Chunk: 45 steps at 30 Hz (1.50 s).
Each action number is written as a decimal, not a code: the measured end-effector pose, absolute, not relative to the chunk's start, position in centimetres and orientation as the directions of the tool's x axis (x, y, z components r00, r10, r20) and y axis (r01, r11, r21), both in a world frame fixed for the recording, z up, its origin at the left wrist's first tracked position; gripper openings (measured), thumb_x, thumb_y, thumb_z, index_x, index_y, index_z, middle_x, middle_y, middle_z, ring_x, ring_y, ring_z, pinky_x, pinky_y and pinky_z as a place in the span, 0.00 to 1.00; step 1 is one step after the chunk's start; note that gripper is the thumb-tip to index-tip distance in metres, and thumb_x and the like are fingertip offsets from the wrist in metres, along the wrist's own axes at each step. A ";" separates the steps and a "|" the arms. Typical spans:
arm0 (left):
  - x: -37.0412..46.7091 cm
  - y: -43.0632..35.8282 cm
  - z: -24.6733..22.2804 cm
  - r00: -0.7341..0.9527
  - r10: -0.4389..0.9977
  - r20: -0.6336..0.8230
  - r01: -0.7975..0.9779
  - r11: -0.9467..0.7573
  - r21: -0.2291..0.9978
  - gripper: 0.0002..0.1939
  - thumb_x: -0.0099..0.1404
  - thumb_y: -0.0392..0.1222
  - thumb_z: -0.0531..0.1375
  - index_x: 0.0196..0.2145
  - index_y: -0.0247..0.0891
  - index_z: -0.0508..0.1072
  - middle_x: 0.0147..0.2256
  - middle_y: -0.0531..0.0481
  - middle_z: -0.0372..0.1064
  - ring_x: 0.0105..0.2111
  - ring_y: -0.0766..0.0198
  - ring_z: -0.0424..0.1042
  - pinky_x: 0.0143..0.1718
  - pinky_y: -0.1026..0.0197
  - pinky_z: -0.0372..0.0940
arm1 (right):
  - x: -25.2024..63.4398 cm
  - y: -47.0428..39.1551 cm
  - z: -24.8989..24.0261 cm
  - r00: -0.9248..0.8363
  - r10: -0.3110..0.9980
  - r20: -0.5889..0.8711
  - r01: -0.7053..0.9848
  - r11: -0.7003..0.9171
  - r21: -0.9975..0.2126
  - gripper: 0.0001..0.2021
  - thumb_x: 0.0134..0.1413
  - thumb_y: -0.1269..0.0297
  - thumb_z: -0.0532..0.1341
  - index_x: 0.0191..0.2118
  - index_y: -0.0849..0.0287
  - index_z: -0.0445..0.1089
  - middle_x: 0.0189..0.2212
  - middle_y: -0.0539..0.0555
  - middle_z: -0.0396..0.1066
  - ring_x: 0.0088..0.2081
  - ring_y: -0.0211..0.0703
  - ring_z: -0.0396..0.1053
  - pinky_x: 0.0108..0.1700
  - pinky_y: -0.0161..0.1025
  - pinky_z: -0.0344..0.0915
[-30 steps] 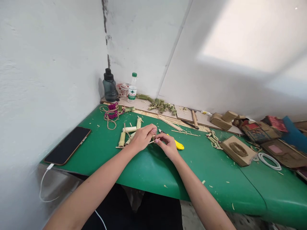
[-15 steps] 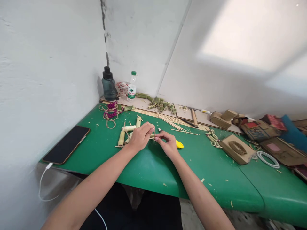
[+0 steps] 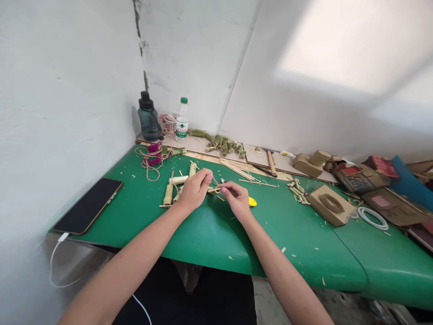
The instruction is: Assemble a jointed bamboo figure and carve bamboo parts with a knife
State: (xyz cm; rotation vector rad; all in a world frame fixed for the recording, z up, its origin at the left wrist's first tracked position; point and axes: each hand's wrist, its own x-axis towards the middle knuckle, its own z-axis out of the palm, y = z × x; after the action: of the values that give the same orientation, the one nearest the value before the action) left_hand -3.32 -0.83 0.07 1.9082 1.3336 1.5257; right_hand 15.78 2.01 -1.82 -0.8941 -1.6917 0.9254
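A thin brown cord (image 3: 215, 181) runs between my two hands over the green tabletop. My left hand (image 3: 195, 189) is closed, pinching the cord between thumb and finger. With thumb and fingertips together, my right hand (image 3: 236, 197) grips the cord beside a pale bamboo end (image 3: 213, 190). Short bamboo pieces (image 3: 168, 194) joined with thin sticks lie just left of my left hand, partly hidden behind it. A yellow-handled tool (image 3: 252, 201) rests right behind my right hand, its other end largely covered.
A phone (image 3: 88, 206) on a white cable lies at left. Behind are a dark bottle (image 3: 149, 119), a water bottle (image 3: 181, 124), twine (image 3: 150, 161), cut bamboo (image 3: 225, 145), thin sticks (image 3: 241, 170) and a hammer (image 3: 271, 163). At right are bamboo bundles (image 3: 297, 192) and a cardboard block (image 3: 328, 208).
My fingertips are slightly farther apart, with more cord showing between them. Both hands still hold it. The whole view has shifted slightly.
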 end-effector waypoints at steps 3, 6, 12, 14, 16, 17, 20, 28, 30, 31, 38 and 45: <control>-3.3 -0.8 0.0 -0.047 0.845 0.533 0.407 -0.471 0.783 0.20 0.79 0.55 0.46 0.38 0.41 0.67 0.31 0.52 0.68 0.32 0.63 0.70 0.36 0.61 0.62 | 15.8 2.1 -1.8 -0.250 0.878 0.408 0.134 0.449 -0.883 0.09 0.58 0.54 0.67 0.37 0.54 0.80 0.33 0.54 0.78 0.36 0.46 0.75 0.39 0.41 0.72; -3.3 -0.7 -0.1 -0.067 0.859 0.507 0.356 -0.454 0.817 0.19 0.79 0.55 0.46 0.37 0.41 0.66 0.30 0.53 0.69 0.32 0.64 0.70 0.36 0.61 0.62 | 15.8 2.1 -1.9 -0.252 0.880 0.403 0.129 0.443 -0.887 0.09 0.58 0.55 0.67 0.37 0.54 0.79 0.34 0.54 0.77 0.36 0.45 0.74 0.39 0.41 0.72; -3.3 -0.4 -0.2 -0.098 0.879 0.466 0.274 -0.426 0.862 0.21 0.78 0.56 0.47 0.33 0.40 0.66 0.29 0.53 0.67 0.28 0.66 0.67 0.33 0.62 0.61 | 15.9 2.3 -2.1 -0.238 0.890 0.389 0.115 0.423 -0.899 0.07 0.57 0.57 0.67 0.36 0.54 0.79 0.34 0.53 0.76 0.37 0.45 0.73 0.39 0.40 0.70; -3.3 -0.3 -0.2 -0.122 0.881 0.457 0.238 -0.421 0.875 0.21 0.78 0.56 0.48 0.33 0.40 0.66 0.28 0.54 0.67 0.25 0.67 0.65 0.31 0.62 0.61 | 15.9 2.4 -2.1 -0.228 0.899 0.374 0.101 0.404 -0.909 0.07 0.56 0.57 0.68 0.35 0.54 0.78 0.33 0.52 0.75 0.36 0.44 0.72 0.38 0.39 0.68; -3.3 -0.2 -0.3 -0.134 0.886 0.444 0.209 -0.413 0.887 0.21 0.78 0.56 0.48 0.32 0.40 0.66 0.27 0.55 0.66 0.23 0.68 0.63 0.29 0.62 0.59 | 15.9 2.4 -2.0 -0.237 0.906 0.351 0.085 0.379 -0.922 0.07 0.55 0.58 0.68 0.34 0.54 0.78 0.31 0.52 0.75 0.34 0.43 0.71 0.36 0.39 0.67; -3.3 -0.1 -0.3 -0.134 0.889 0.438 0.198 -0.409 0.891 0.21 0.78 0.56 0.49 0.32 0.40 0.66 0.27 0.55 0.65 0.22 0.68 0.63 0.28 0.62 0.59 | 15.9 2.4 -2.0 -0.247 0.908 0.339 0.080 0.367 -0.927 0.07 0.55 0.58 0.68 0.34 0.54 0.78 0.31 0.51 0.74 0.33 0.42 0.70 0.36 0.39 0.66; -3.3 0.0 -0.3 -0.126 0.896 0.427 0.174 -0.404 0.898 0.22 0.77 0.57 0.49 0.32 0.40 0.66 0.27 0.55 0.65 0.21 0.68 0.63 0.27 0.62 0.59 | 15.8 2.4 -2.0 -0.273 0.906 0.325 0.081 0.358 -0.930 0.07 0.55 0.58 0.68 0.33 0.55 0.77 0.30 0.51 0.74 0.32 0.42 0.70 0.36 0.39 0.66; -3.2 0.2 -0.4 -0.129 0.892 0.433 0.133 -0.417 0.899 0.20 0.77 0.56 0.52 0.33 0.40 0.67 0.28 0.55 0.66 0.21 0.70 0.62 0.26 0.63 0.60 | 16.0 1.9 -1.6 -0.347 0.827 0.441 0.183 0.521 -0.834 0.07 0.62 0.60 0.63 0.34 0.55 0.76 0.31 0.52 0.73 0.33 0.43 0.69 0.36 0.40 0.65; -3.1 0.2 -0.5 -0.138 0.880 0.454 0.134 -0.438 0.889 0.19 0.76 0.56 0.52 0.35 0.40 0.68 0.29 0.55 0.66 0.22 0.69 0.62 0.26 0.63 0.60 | 16.0 1.7 -1.3 -0.376 0.784 0.493 0.217 0.592 -0.776 0.07 0.64 0.62 0.62 0.35 0.55 0.76 0.31 0.52 0.73 0.33 0.43 0.69 0.37 0.41 0.65; -3.1 0.2 -0.6 -0.142 0.873 0.467 0.142 -0.449 0.882 0.19 0.76 0.56 0.53 0.35 0.40 0.68 0.29 0.55 0.66 0.23 0.69 0.63 0.27 0.63 0.60 | 16.0 1.6 -1.2 -0.392 0.759 0.520 0.231 0.628 -0.743 0.07 0.65 0.64 0.61 0.35 0.54 0.75 0.31 0.52 0.73 0.33 0.44 0.69 0.38 0.42 0.65; -2.9 -0.2 -1.0 -0.178 0.798 0.576 0.239 -0.533 0.812 0.18 0.77 0.54 0.52 0.35 0.40 0.69 0.29 0.52 0.69 0.30 0.65 0.70 0.33 0.62 0.63 | 15.6 1.2 -0.7 -0.510 0.603 0.613 0.262 0.788 -0.557 0.08 0.67 0.71 0.58 0.38 0.53 0.74 0.33 0.53 0.75 0.37 0.46 0.70 0.44 0.46 0.66; -2.7 -0.7 -0.9 -0.193 0.740 0.644 0.294 -0.583 0.758 0.16 0.78 0.50 0.52 0.35 0.40 0.69 0.28 0.52 0.68 0.29 0.65 0.69 0.34 0.61 0.63 | 15.5 1.1 -0.4 -0.561 0.570 0.601 0.289 0.814 -0.503 0.10 0.68 0.73 0.56 0.39 0.53 0.73 0.34 0.53 0.75 0.38 0.46 0.69 0.45 0.47 0.66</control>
State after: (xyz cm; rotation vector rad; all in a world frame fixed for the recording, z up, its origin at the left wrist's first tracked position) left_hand -2.73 -0.70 -0.88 1.7343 1.1995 1.8333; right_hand 15.48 1.09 -0.45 -0.6282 -2.1919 0.4475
